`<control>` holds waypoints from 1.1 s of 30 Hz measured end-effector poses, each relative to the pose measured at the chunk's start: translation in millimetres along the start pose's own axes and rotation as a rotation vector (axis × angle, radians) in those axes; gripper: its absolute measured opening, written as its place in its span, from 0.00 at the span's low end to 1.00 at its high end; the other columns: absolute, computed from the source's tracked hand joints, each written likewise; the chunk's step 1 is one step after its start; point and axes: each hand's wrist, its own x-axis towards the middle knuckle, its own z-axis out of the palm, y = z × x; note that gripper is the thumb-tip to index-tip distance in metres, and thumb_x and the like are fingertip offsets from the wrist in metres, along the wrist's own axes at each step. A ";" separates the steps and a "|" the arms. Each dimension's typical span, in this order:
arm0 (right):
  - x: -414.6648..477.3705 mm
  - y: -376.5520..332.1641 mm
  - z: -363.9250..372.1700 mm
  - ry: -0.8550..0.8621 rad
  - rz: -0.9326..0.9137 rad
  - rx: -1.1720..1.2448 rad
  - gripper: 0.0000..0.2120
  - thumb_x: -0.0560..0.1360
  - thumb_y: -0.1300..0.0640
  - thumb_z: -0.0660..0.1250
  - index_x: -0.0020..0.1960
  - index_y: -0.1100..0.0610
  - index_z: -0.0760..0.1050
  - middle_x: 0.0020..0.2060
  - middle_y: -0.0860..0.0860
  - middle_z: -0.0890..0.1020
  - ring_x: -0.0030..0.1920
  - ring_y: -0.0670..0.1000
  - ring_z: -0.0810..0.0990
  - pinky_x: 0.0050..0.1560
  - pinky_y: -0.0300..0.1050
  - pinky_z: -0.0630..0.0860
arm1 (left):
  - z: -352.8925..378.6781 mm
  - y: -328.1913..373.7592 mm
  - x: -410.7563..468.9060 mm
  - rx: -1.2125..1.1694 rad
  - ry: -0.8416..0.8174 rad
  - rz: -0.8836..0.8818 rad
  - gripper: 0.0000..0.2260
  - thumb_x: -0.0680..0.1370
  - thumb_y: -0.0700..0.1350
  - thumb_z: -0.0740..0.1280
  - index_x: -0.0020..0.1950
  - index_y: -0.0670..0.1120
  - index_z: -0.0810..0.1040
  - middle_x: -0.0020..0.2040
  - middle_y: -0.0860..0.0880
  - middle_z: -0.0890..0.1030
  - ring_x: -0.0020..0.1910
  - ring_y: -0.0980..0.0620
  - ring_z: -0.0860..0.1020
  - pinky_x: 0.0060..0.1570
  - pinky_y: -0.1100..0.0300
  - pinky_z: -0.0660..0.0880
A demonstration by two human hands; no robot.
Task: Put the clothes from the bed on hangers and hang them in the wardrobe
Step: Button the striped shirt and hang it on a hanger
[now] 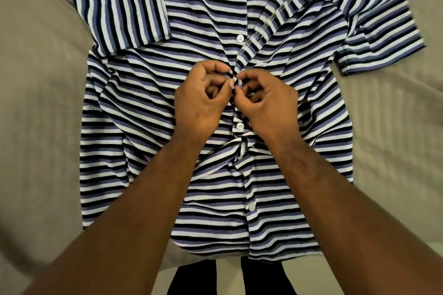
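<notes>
Forearms [148, 211] come in from 7 and 5 o'clock and meet at the centre of the view. Between them, at 6 o'clock, dark legs [191, 278] show below the edge of the bed [36, 103]. A striped shirt [143, 151], black, white and blue, lies flat on the bed's beige sheet, front up, collar end toward 12 o'clock and hem toward 6. The left hand [201, 96] and right hand [266, 100] sit side by side at the centre, over the placket [246, 19], fingertips touching. Both hands have their fingers curled in, and thumb and forefinger of each pinch the shirt's cloth where the two front edges meet. Whether a button lies between the fingertips cannot be told. Cloth puckers toward that pinch. A white first button [240, 38] shows just toward 12 o'clock of the hands, a second button [240, 125] just toward 6, beside the right wrist, and a third button [251, 206] lower down the placket. Past the first button the front lies open, one edge turned back to show its stitched hem. The near sleeve [115, 7] is folded over the chest at 11 o'clock; the far sleeve [378, 31] spreads out at 2 o'clock.
</notes>
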 end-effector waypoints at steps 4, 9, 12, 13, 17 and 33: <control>7.4 -2.9 6.2 0.008 -0.100 -0.197 0.06 0.75 0.50 0.71 0.50 0.51 0.80 0.33 0.46 0.79 0.30 0.46 0.75 0.35 0.44 0.78 | -0.7 -1.8 0.0 -0.032 -0.009 0.000 0.08 0.78 0.41 0.72 0.56 0.46 0.77 0.44 0.50 0.84 0.43 0.44 0.82 0.46 0.46 0.82; 9.2 -4.0 4.6 0.028 0.011 -0.057 0.07 0.73 0.48 0.72 0.46 0.50 0.79 0.31 0.49 0.80 0.31 0.51 0.77 0.33 0.50 0.78 | 0.1 -0.8 0.8 -0.070 -0.014 -0.021 0.07 0.78 0.41 0.72 0.54 0.45 0.77 0.46 0.46 0.83 0.44 0.41 0.81 0.46 0.45 0.81; 6.1 -5.9 1.0 0.008 0.071 0.038 0.06 0.73 0.50 0.72 0.46 0.51 0.79 0.32 0.51 0.81 0.30 0.55 0.80 0.31 0.53 0.80 | -0.4 1.1 0.8 -0.088 -0.019 -0.037 0.07 0.78 0.41 0.72 0.54 0.45 0.77 0.46 0.46 0.83 0.43 0.50 0.81 0.46 0.55 0.81; 5.0 -6.2 -0.2 0.005 0.083 0.056 0.05 0.73 0.52 0.73 0.47 0.52 0.80 0.33 0.51 0.81 0.30 0.56 0.80 0.30 0.54 0.81 | -0.3 1.7 0.3 -0.086 -0.018 -0.043 0.07 0.78 0.40 0.71 0.54 0.46 0.76 0.46 0.46 0.83 0.42 0.53 0.79 0.45 0.57 0.80; -0.6 -8.8 -0.7 0.029 0.098 0.057 0.06 0.74 0.52 0.74 0.44 0.53 0.78 0.32 0.48 0.81 0.28 0.47 0.76 0.29 0.46 0.78 | -0.2 2.6 -6.3 -0.072 -0.004 -0.061 0.07 0.79 0.41 0.71 0.55 0.47 0.77 0.43 0.50 0.80 0.38 0.55 0.75 0.42 0.54 0.77; -14.3 -41.3 -24.5 -0.089 0.347 0.043 0.14 0.78 0.46 0.69 0.42 0.55 0.78 0.30 0.50 0.82 0.23 0.47 0.79 0.24 0.36 0.72 | -1.0 23.9 -40.2 0.187 0.071 -0.046 0.05 0.81 0.45 0.68 0.55 0.50 0.75 0.39 0.54 0.81 0.29 0.62 0.76 0.29 0.72 0.68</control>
